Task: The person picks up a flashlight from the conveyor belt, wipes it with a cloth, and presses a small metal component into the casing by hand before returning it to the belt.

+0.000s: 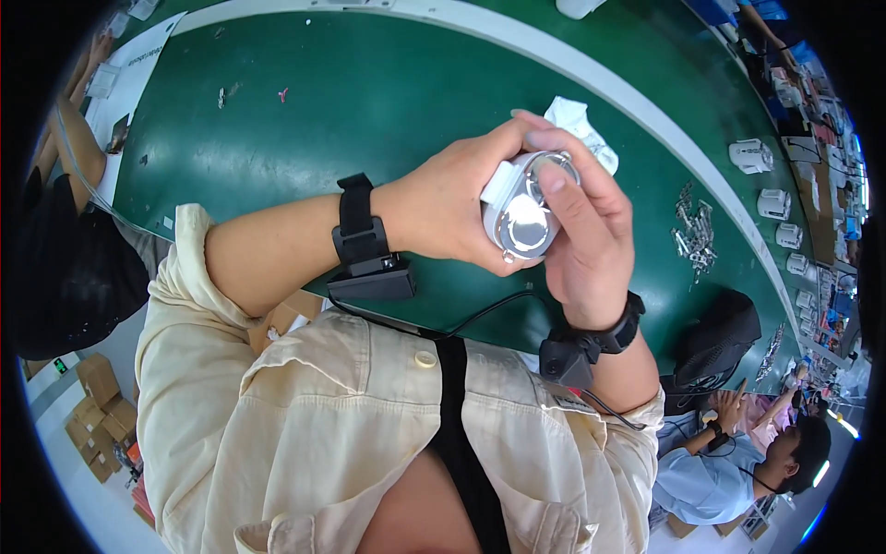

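Observation:
Above the green table I hold a white rounded device with a shiny mirror-like round face (528, 222) between both hands. A small white block juts from its left side, and small metal clips show at its edge. My left hand (452, 198) is wrapped round the device from the left. My right hand (595, 222) grips it from the right, with the thumb laid on the shiny face. Part of the device is hidden behind my fingers. A crumpled white cloth or paper (583, 132) lies just beyond my right fingers.
A heap of small metal clips (694, 231) lies on the green table (305, 138) to the right. Nearer me is a black bag-like item (720, 337). White devices (750, 156) line the strip past the pale rail (637, 97). Another person (738, 462) sits at right.

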`<state>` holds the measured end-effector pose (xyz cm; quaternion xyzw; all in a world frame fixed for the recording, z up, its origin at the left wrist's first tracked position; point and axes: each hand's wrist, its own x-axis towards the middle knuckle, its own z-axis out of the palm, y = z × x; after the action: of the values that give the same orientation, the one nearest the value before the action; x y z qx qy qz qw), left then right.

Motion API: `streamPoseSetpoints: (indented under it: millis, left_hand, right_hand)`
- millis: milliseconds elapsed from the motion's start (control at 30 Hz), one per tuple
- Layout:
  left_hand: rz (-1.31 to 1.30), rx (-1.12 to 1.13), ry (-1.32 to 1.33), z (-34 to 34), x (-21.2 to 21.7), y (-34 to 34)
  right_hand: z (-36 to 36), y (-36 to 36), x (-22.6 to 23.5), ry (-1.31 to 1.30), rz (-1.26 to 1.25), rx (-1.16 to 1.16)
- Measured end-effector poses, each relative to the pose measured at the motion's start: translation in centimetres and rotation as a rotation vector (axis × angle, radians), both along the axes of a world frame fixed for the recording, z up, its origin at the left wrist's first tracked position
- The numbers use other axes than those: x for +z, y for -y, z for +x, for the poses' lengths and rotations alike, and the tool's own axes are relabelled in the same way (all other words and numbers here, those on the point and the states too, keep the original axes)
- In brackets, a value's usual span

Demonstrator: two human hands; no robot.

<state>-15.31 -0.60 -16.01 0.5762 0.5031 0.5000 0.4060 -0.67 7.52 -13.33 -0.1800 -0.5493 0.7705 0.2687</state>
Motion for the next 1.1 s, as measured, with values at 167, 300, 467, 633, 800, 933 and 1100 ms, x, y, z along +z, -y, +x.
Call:
streamPoseSetpoints:
  millis: [167, 300, 467, 633, 800, 933, 1100]
  left_hand:
    - [0.208, 0.092, -0.114, -0.5, 3.2, -0.5]
    - [0.305, 0.201, -0.065, -0.8, 5.0, 0.5]
    - [0.197, 0.21, -0.051, -1.7, 7.4, 1.9]
    - [0.199, 0.25, -0.013, -2.8, 8.7, 2.7]
    - [0.181, 0.271, 0.023, -3.1, 9.0, 3.8]
    - [0.2, 0.281, 0.025, -3.3, 9.0, 3.7]
    - [0.219, 0.452, -0.033, -3.5, 8.8, 2.9]
  right_hand:
    - [-0.8, -2.5, 4.3, -0.004, -0.196, 0.052]
    - [-0.7, -9.1, 8.6, -0.135, -0.072, -0.026]
    - [-2.1, -24.0, 7.9, 0.088, 0.202, -0.497]
    - [-4.4, -28.7, 5.1, 0.713, 0.722, -0.835]
    - [-10.4, -20.2, 10.4, 0.511, 1.417, -0.742]
    - [-12.6, -18.2, 10.2, 0.605, 1.339, -0.493]
    - [-8.9, -17.1, 11.8, 0.457, 0.568, 0.22]
